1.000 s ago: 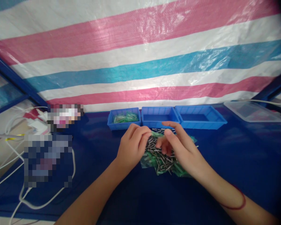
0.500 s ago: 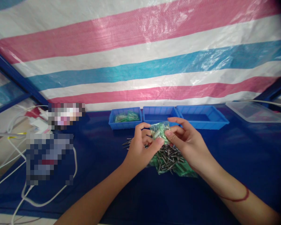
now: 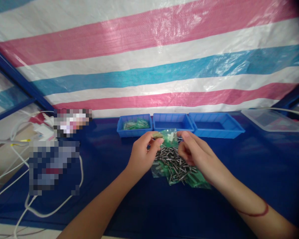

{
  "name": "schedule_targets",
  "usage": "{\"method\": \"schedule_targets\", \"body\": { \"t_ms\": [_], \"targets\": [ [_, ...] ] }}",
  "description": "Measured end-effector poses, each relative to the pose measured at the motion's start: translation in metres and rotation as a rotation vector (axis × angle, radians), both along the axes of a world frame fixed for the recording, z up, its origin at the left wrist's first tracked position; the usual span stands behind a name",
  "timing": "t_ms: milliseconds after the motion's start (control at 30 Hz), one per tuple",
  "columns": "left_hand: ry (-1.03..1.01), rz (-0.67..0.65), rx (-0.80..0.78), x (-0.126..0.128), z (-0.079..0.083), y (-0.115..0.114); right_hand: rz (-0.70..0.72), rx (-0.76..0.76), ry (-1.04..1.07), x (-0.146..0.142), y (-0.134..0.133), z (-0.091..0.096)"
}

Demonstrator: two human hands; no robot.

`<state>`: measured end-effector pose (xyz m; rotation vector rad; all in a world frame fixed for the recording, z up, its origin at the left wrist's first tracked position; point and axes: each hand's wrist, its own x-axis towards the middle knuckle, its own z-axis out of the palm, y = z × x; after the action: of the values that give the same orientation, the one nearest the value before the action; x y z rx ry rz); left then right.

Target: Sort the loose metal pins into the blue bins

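Note:
A small green plastic bag [image 3: 169, 136] is pinched between both my hands just above the blue table. My left hand [image 3: 142, 153] grips its left edge with thumb and fingers closed. My right hand [image 3: 193, 153] pinches its right edge. Under the hands lies a heap of small metal pins [image 3: 173, 162] mixed with more green bags [image 3: 196, 179].
Three blue trays stand in a row at the table's back: the left tray [image 3: 134, 125] holds green bags, the middle tray [image 3: 172, 122] and right tray [image 3: 215, 125] look empty. A clear lid [image 3: 274, 120] lies far right. White cables [image 3: 40, 209] and blurred items sit at left.
Both hands lifted a green bag out of the heap, and now hold it by its two edges, slightly lower and farther back than half a second ago.

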<state>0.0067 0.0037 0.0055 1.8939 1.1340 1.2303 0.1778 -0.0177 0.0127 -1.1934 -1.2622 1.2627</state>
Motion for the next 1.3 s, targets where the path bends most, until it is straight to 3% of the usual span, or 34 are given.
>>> {"method": "schedule_targets", "body": {
  "t_ms": [100,167,333,467,567,700,833,933,1133,1300],
  "targets": [
    [0.192,-0.074,0.304,-0.004,0.002,0.001,0.117,-0.191,0.225,-0.001,-0.001,0.003],
    [0.273,-0.143,0.411,-0.007,0.002,0.002,0.120,-0.232,0.308,-0.002,-0.001,0.003],
    [0.310,-0.203,0.407,-0.008,0.001,0.003,0.067,-0.189,0.327,0.001,0.001,0.001],
    [0.212,-0.164,0.310,-0.005,0.000,0.002,0.016,-0.114,0.293,0.004,0.004,-0.004],
    [0.104,-0.117,0.156,-0.004,-0.001,0.003,0.007,0.018,0.211,0.006,0.004,-0.007],
    [-0.033,-0.080,-0.134,-0.004,0.000,0.005,-0.073,0.321,-0.072,0.007,0.001,-0.010],
    [-0.203,-0.172,-0.369,-0.003,0.000,0.007,-0.079,0.650,-0.334,0.007,-0.002,-0.005],
    [-0.280,-0.224,-0.416,-0.001,0.001,0.007,-0.043,0.840,-0.482,0.007,-0.002,-0.002],
    [-0.292,-0.133,-0.346,-0.002,0.002,0.010,-0.157,0.868,-0.612,0.006,-0.001,-0.005],
    [-0.335,0.248,-0.072,-0.032,0.003,0.040,-0.205,0.718,-0.520,0.005,-0.001,-0.005]
  ]
}}
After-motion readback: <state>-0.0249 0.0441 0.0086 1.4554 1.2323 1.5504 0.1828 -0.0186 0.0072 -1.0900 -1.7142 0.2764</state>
